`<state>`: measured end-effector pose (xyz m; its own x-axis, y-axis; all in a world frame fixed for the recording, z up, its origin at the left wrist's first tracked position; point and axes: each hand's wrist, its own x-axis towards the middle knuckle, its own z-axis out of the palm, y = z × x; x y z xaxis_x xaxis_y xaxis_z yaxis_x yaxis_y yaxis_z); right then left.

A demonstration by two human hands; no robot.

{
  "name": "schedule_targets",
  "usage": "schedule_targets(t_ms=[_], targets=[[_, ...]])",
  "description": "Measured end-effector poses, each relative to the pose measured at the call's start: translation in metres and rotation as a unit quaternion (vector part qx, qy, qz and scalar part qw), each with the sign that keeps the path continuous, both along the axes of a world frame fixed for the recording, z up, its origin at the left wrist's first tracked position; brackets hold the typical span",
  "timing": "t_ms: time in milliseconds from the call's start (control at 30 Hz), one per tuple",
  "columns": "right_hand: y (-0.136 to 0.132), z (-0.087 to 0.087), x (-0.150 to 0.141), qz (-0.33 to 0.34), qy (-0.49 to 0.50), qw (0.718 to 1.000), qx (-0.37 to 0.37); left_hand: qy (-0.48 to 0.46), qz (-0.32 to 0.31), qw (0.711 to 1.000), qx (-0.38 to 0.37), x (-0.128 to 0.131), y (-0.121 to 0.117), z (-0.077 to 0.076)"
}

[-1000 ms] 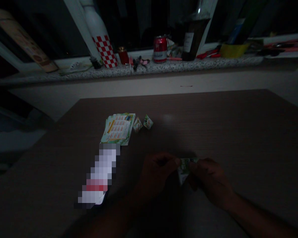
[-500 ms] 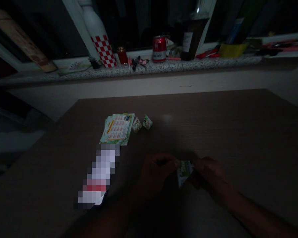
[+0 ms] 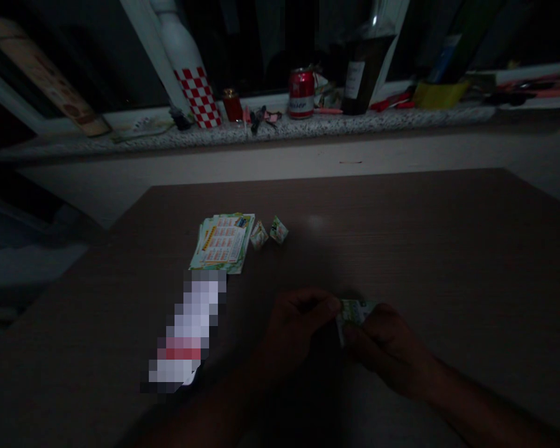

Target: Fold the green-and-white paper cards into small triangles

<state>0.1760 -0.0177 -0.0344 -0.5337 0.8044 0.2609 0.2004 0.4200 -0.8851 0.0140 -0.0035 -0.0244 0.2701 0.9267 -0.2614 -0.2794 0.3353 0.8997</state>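
Phone screen (image 3: 189, 330) blurred by pixelation.

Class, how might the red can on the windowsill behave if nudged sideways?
The red can would probably tip or slide rather than roll, since it stands upright. Its smooth, shiny side may feel slippery. Its weight is uncertain: its contents are hidden.

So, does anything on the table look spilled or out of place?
No spill shows on the table. The printed sheets are slightly askew, their stacked edges uneven. The bright object beside them is mostly pixelated, and the held paper is too dim to judge for damage.
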Motion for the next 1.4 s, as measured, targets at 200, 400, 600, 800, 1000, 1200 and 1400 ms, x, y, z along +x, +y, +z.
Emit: schedule_targets(t_ms=[200, 400, 600, 800, 1000, 1200, 1400], targets=[[0.002, 0.000, -0.001, -0.007, -0.034, 0.999, 0.036, -0.035, 0.024, 0.999, -0.028, 0.000, 0.002, -0.003], [0.002, -0.001, -0.002, -0.031, -0.021, 0.996, 0.082, -0.049, 0.024, 0.998, -0.036, 0.001, 0.002, -0.006], [0.001, 0.000, -0.002, -0.034, -0.032, 0.997, 0.064, -0.086, 0.021, 0.994, -0.071, 0.002, 0.004, -0.005], [0.000, -0.002, 0.002, -0.019, 0.029, 0.999, -0.012, -0.108, 0.007, 0.986, -0.127, 0.003, 0.005, 0.004], [0.005, -0.007, 0.008, -0.032, 0.092, 0.992, -0.084, -0.141, -0.015, 0.979, -0.149, 0.002, 0.008, 0.003], [0.003, -0.007, 0.008, -0.048, 0.077, 0.990, -0.108, -0.142, -0.015, 0.977, -0.158, 0.001, 0.008, 0.001], [0.007, -0.009, 0.008, -0.135, 0.043, 0.987, -0.075, -0.010, 0.014, 0.999, -0.031, 0.001, 0.003, 0.000]])
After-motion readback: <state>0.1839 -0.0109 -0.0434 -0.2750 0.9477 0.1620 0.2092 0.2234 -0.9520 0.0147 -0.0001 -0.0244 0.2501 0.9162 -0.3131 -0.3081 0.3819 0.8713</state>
